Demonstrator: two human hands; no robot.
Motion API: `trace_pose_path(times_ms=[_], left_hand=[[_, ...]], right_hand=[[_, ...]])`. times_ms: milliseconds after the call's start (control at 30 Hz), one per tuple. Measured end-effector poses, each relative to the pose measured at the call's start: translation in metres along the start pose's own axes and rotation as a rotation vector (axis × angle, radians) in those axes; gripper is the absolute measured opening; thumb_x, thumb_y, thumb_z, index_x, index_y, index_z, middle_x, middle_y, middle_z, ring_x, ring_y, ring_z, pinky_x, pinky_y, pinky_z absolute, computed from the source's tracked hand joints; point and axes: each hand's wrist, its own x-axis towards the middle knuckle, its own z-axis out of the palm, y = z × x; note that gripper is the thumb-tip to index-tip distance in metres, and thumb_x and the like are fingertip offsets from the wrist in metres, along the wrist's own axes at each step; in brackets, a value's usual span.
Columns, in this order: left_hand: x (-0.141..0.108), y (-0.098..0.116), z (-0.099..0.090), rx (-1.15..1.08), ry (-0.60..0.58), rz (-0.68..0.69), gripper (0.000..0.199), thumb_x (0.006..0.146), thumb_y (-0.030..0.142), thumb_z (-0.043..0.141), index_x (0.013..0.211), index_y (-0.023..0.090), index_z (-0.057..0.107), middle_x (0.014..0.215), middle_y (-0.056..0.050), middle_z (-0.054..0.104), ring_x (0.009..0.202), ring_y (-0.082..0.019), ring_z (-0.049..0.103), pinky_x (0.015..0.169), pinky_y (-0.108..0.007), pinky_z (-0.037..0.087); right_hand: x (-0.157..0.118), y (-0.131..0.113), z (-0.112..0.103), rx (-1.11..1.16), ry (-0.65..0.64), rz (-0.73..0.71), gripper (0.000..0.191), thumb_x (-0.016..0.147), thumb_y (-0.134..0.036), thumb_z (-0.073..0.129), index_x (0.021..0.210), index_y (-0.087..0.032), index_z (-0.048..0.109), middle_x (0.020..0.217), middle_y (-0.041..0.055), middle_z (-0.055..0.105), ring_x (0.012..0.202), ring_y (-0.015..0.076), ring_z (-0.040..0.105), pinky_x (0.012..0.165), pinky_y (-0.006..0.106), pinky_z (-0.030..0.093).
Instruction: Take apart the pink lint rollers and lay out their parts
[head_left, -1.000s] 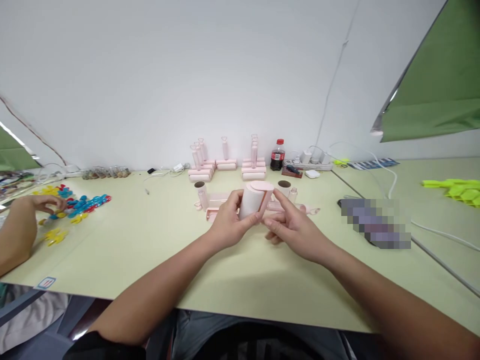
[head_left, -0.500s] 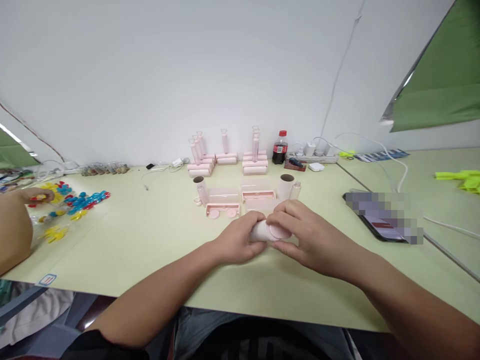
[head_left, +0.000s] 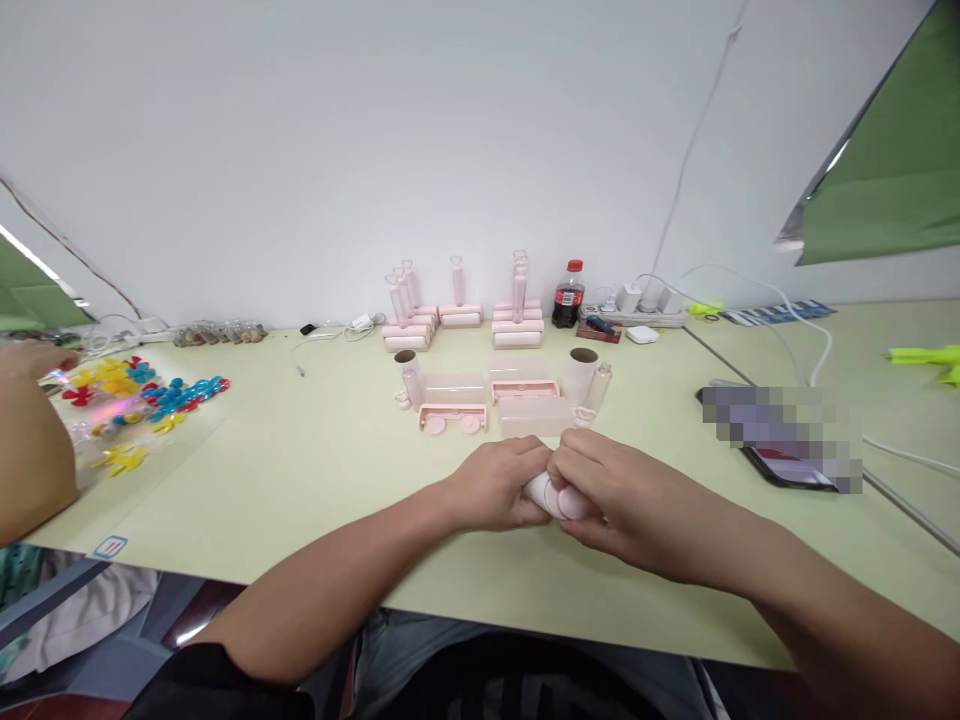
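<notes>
My left hand [head_left: 501, 484] is wrapped round a white sticky-paper roll [head_left: 537, 489], held low above the near part of the table. The fingers of my right hand [head_left: 611, 490] close on a round pink end cap [head_left: 574, 503] at the roll's right end. Fingers partly hide the joint between cap and roll. Just beyond my hands lie an open pink lint roller case [head_left: 452, 413], with two round pink caps by its front, and a clear cover [head_left: 534, 415]. Another white roll [head_left: 580, 378] stands upright beside a clear-pink handle [head_left: 600, 388].
Several finished-looking pink lint rollers [head_left: 517, 332] stand along the wall beside a cola bottle [head_left: 568, 295] and a power strip [head_left: 645, 316]. A phone [head_left: 780, 440] lies on the right. At left, another person's arm [head_left: 34, 450] reaches over colourful plastic pieces [head_left: 184, 397].
Both my hands have moved slightly nearer to me and to the right with the roll. My right fingers now curl further over the cap. The other person's hand has shifted left.
</notes>
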Motion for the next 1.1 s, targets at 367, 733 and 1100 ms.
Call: trace_pose_path(times_ms=[367, 733, 1100], left_hand=[[-0.001, -0.004, -0.001, -0.401, 0.146, -0.216, 0.036, 0.074, 0.042, 0.070, 0.098, 0.019, 0.058, 0.094, -0.004, 0.065, 0.082, -0.019, 0.061, 0.070, -0.028, 0.046], [-0.003, -0.017, -0.011, -0.673, 0.347, -0.380, 0.048, 0.082, 0.049, 0.065, 0.113, 0.018, 0.045, 0.098, -0.007, 0.063, 0.088, -0.020, 0.060, 0.077, -0.033, 0.046], [-0.004, 0.000, -0.035, -0.175, 0.090, -0.282, 0.045, 0.079, 0.042, 0.068, 0.120, 0.026, 0.061, 0.113, -0.003, 0.068, 0.100, -0.024, 0.062, 0.085, -0.034, 0.046]], right_hand=[[0.003, 0.026, 0.002, 0.116, 0.177, 0.013, 0.015, 0.083, -0.015, 0.055, 0.096, -0.022, 0.052, 0.092, 0.0040, 0.057, 0.079, 0.0170, 0.055, 0.067, 0.028, 0.044], [0.013, 0.056, 0.012, 0.116, 0.300, 0.211, 0.021, 0.089, -0.030, 0.055, 0.109, -0.023, 0.057, 0.104, 0.0046, 0.069, 0.082, 0.0197, 0.064, 0.069, 0.031, 0.047], [0.010, 0.035, 0.012, 0.147, 0.432, 0.135, 0.030, 0.075, -0.016, 0.050, 0.104, -0.019, 0.060, 0.086, 0.0041, 0.063, 0.066, 0.0165, 0.056, 0.061, 0.030, 0.045]])
